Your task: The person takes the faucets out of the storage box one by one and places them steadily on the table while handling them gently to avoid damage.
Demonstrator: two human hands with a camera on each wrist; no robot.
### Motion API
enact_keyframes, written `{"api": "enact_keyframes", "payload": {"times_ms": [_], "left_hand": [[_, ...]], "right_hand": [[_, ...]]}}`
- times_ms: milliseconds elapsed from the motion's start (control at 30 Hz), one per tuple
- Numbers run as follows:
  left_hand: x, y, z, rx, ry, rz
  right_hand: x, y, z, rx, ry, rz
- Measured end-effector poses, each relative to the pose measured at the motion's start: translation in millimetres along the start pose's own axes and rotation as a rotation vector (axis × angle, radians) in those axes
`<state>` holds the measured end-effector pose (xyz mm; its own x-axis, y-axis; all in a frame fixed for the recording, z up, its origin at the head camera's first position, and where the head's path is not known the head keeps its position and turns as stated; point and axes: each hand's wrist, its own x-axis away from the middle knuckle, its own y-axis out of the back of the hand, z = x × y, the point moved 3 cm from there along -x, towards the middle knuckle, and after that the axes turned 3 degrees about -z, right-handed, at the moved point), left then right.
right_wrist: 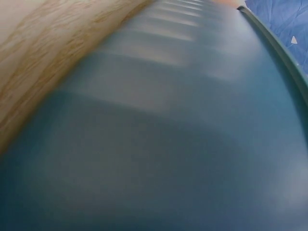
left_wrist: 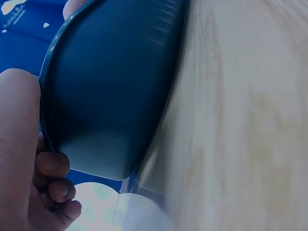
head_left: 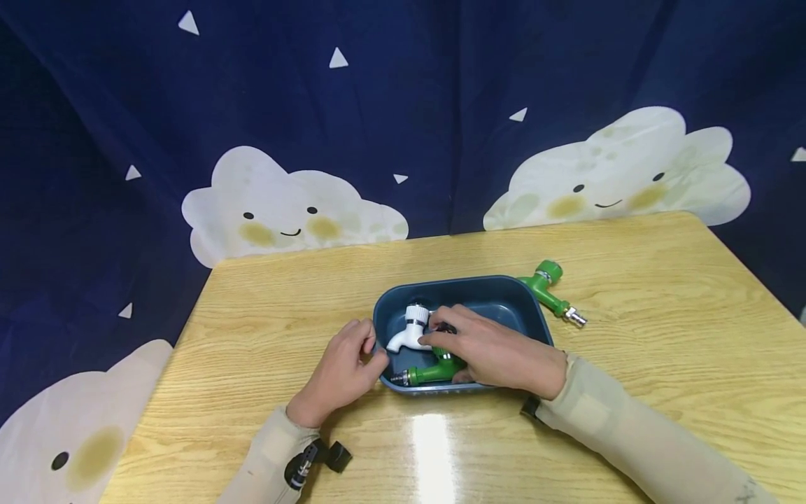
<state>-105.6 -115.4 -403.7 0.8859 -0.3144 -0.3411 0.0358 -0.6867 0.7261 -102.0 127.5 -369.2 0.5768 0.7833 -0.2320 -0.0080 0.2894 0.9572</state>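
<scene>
A dark blue plastic basin (head_left: 504, 308) rests on the table. My left hand (head_left: 345, 364) is at its left end, thumb and curled fingers gripping the rim; the left wrist view shows curled fingers (left_wrist: 54, 164) at the basin's edge (left_wrist: 108, 96). Inside lies a white tap (head_left: 411, 334) with a ribbed knob. A green tap (head_left: 431, 372) with a metal nozzle lies in front of it. My right hand (head_left: 488, 346) reaches in over the near rim, fingers curled over the green tap's knob and thumb by its body. One fingertip overlaps the white tap. The right wrist view shows only the basin's outer wall (right_wrist: 159, 144).
Another green tap (head_left: 544, 287) with a metal nozzle lies on the wooden table (head_left: 283, 301), just beyond the basin's right end. A dark blue curtain (head_left: 441, 91) with clouds hangs behind the table's far edge.
</scene>
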Motion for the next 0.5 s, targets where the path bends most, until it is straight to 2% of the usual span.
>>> {"api": "enact_keyframes", "payload": {"times_ms": [500], "left_hand": [[-0.1, 0.0, 0.0, 0.005, -0.002, -0.004]], "right_hand": [[-0.1, -1.0, -0.4, 0.022, -0.037, -0.006]]}}
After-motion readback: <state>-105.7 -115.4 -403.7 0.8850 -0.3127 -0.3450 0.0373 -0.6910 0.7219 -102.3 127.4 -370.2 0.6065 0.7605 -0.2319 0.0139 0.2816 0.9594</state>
